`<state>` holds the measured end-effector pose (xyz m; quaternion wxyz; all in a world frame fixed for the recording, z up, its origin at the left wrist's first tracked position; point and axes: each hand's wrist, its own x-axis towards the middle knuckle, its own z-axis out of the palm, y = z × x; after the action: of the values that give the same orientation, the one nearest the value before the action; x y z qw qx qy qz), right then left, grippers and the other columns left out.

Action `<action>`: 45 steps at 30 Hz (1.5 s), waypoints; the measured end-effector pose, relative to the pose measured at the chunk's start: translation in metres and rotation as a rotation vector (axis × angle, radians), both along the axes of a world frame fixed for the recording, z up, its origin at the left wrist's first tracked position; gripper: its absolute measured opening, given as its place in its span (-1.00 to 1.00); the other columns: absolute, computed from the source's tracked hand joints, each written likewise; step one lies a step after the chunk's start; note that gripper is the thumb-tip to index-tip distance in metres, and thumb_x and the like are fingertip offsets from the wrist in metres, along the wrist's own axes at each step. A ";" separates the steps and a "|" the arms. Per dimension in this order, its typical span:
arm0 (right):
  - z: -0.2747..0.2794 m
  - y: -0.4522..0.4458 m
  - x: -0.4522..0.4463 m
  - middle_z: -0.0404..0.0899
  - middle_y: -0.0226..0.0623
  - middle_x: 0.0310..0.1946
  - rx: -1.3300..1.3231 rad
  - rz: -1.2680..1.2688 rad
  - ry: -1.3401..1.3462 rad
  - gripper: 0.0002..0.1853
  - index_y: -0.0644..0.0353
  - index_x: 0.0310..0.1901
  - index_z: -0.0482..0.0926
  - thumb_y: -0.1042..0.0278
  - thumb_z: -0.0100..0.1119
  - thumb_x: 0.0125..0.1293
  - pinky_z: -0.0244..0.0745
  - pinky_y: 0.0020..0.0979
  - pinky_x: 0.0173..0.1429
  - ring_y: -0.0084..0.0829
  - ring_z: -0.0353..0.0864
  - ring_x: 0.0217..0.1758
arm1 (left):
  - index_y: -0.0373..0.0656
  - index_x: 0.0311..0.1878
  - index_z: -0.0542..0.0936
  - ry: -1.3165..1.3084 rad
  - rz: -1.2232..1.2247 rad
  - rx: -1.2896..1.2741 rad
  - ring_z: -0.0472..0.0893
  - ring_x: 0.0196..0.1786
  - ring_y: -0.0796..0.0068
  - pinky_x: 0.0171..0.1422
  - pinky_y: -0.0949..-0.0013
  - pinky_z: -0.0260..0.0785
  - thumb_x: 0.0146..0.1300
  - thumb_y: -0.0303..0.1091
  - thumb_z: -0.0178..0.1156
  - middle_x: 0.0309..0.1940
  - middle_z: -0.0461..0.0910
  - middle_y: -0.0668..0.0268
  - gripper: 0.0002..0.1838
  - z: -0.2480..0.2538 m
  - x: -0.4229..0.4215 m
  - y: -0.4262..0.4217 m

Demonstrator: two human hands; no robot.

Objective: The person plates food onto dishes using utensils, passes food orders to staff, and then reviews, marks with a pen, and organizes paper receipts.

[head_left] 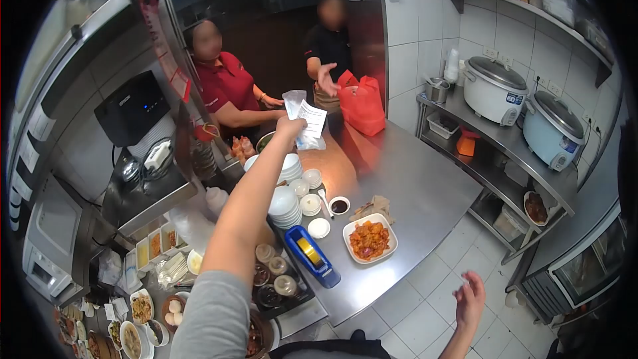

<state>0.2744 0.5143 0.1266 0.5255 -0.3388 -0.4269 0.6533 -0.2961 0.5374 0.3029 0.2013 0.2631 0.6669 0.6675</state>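
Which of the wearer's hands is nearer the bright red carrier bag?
Left. The left hand, holding white printed paper, is left of the bright red carrier bag; the right hand is farther, beyond the silver steel table.

- 2 hands of the wearer: 1 left hand (pixel 290 128), 1 right hand (pixel 470 300)
- 2 other people: 1 red-shirted person (pixel 229 92), 1 black-shirted person (pixel 329 46)
- 1 printed slip (pixel 314 119)
- 1 red bag (pixel 362 106)
- 1 blue tape dispenser (pixel 323 273) with 1 roll of yellow tape (pixel 308 250)
- 1 squarish white dish (pixel 370 261) of orange-red food (pixel 369 239)
- 1 small bowl (pixel 339 214) of dark sauce (pixel 339 206)
- 2 rice cookers: 1 white cooker (pixel 490 98), 1 pale blue cooker (pixel 551 137)
- 1 orange container (pixel 467 145)
- 3 pale round food balls (pixel 175 306)
- white bowls (pixel 284 203) in stacks, too crowded to count
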 end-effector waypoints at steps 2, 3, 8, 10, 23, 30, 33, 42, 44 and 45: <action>-0.017 -0.001 0.020 0.47 -0.25 -0.06 -0.030 -0.058 -0.016 -0.65 0.23 0.03 0.42 0.51 0.12 0.17 0.40 -0.51 -0.34 -0.66 0.31 -0.56 | -0.42 -0.22 0.55 -0.023 0.076 0.029 0.61 -0.34 0.27 -0.28 0.27 0.44 -0.14 -0.59 0.15 -0.36 0.60 0.14 -0.69 -0.023 -0.038 0.049; -0.024 -0.002 0.030 0.48 -0.25 -0.07 -0.045 -0.089 -0.024 -0.66 0.22 0.02 0.42 0.51 0.12 0.18 0.40 -0.52 -0.35 -0.65 0.32 -0.55 | -0.43 -0.23 0.55 -0.046 0.118 0.078 0.61 -0.33 0.26 -0.26 0.26 0.44 -0.15 -0.58 0.16 -0.35 0.60 0.13 -0.69 -0.028 -0.040 0.065; -0.043 0.005 0.064 0.52 -0.20 -0.04 -0.102 -0.135 -0.120 -0.66 0.28 0.08 0.44 0.52 0.10 0.26 0.44 -0.55 -0.27 -0.65 0.36 -0.45 | -0.47 -0.18 0.55 -0.024 0.460 -0.008 0.62 -0.15 0.12 -0.09 0.23 0.44 -0.15 -0.47 0.19 -0.22 0.60 -0.04 -0.61 -0.068 -0.088 0.141; -0.039 0.008 0.070 0.53 -0.21 -0.06 -0.105 -0.157 -0.150 -0.67 0.30 0.07 0.44 0.53 0.09 0.26 0.44 -0.55 -0.27 -0.65 0.36 -0.45 | -0.49 -0.14 0.52 -0.036 0.531 -0.032 0.62 -0.15 0.15 -0.10 0.24 0.45 -0.11 -0.50 0.18 -0.20 0.58 -0.03 -0.60 -0.058 -0.063 0.142; -0.037 0.038 -0.010 0.56 -0.25 -0.26 -0.209 0.193 -0.252 -0.70 0.32 0.03 0.45 0.43 0.03 0.29 0.37 -0.58 -0.34 -0.59 0.44 -0.41 | -0.04 0.00 0.47 -0.138 -0.175 0.219 0.52 -0.13 0.58 -0.28 0.35 0.44 0.26 -0.17 0.04 -0.23 0.52 0.45 -0.70 -0.025 -0.077 0.134; -0.074 0.073 -0.161 0.57 -0.26 -0.38 -0.062 0.683 -0.579 -0.61 0.36 0.14 0.34 0.27 -0.15 0.41 0.49 -0.54 -0.38 -0.53 0.57 -0.48 | -0.32 0.21 0.28 0.198 -0.365 -0.197 0.53 -0.04 0.35 0.05 0.31 0.46 0.23 -0.26 0.16 0.02 0.42 0.11 -0.45 0.103 0.118 0.021; -0.100 0.080 -0.191 0.55 -0.27 -0.41 -0.130 0.758 -0.526 -0.66 0.36 0.08 0.35 0.29 -0.19 0.41 0.50 -0.56 -0.40 -0.55 0.55 -0.48 | -0.29 0.18 0.33 0.513 -0.681 -0.454 0.51 0.02 0.28 0.04 0.29 0.42 0.24 -0.30 0.10 0.01 0.44 0.10 -0.53 0.137 0.173 -0.055; -0.076 0.115 -0.219 0.57 -0.18 -0.40 -0.090 0.691 -0.435 -0.67 0.42 -0.06 0.40 0.38 -0.02 0.19 0.50 -0.53 -0.58 -0.49 0.53 -0.62 | -0.41 0.05 0.43 0.377 -0.763 -0.738 0.60 -0.09 0.30 -0.03 0.35 0.45 0.16 -0.45 0.22 -0.14 0.57 0.05 -0.60 0.146 0.224 -0.342; -0.072 0.144 -0.240 0.58 -0.14 -0.43 -0.083 0.731 -0.344 -0.70 0.40 -0.11 0.40 0.37 -0.06 0.20 0.53 -0.50 -0.62 -0.45 0.57 -0.63 | -0.36 0.02 0.43 0.094 -0.376 -0.642 0.61 -0.12 0.36 -0.06 0.37 0.45 0.23 -0.42 0.15 -0.21 0.60 0.13 -0.68 0.115 0.240 -0.419; -0.072 0.157 -0.253 0.57 -0.13 -0.46 -0.158 0.689 -0.259 -0.73 0.39 -0.14 0.41 0.37 -0.05 0.19 0.53 -0.50 -0.63 -0.44 0.57 -0.65 | -0.32 0.01 0.44 -0.093 -0.142 -0.528 0.62 -0.15 0.42 -0.09 0.40 0.44 0.28 -0.41 0.10 -0.26 0.61 0.19 -0.72 0.091 0.253 -0.455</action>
<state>0.0219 0.6713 0.0543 0.1891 -0.2947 -0.5271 0.7743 -0.0432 0.0823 0.3943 0.3397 0.2168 0.7877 0.4659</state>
